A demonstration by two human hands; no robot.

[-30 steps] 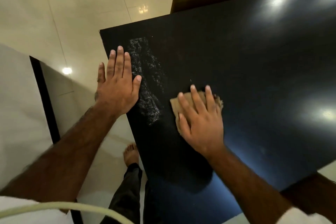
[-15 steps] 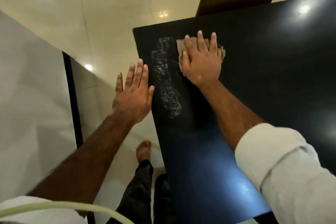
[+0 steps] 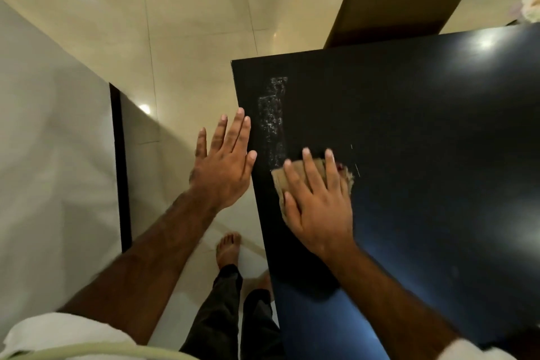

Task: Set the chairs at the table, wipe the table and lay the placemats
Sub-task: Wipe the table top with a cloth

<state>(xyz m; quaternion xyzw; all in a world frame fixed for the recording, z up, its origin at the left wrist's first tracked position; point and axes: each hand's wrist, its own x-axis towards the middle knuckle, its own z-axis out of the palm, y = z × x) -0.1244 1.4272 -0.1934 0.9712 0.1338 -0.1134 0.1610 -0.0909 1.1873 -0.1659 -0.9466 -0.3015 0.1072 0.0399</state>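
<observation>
Hands flat by the left edge of the black table (image 3: 423, 155), one on a cloth (image 3: 295, 177).
The right hand (image 3: 318, 204) presses the brown cloth down, fingers straight and spread. The left hand (image 3: 225, 164) is open, fingers straight, thumb at the table's edge. A whitish smear (image 3: 273, 123) lies between them, just beyond the cloth.

no readable text, labels, brands, numbers or signs on any surface
</observation>
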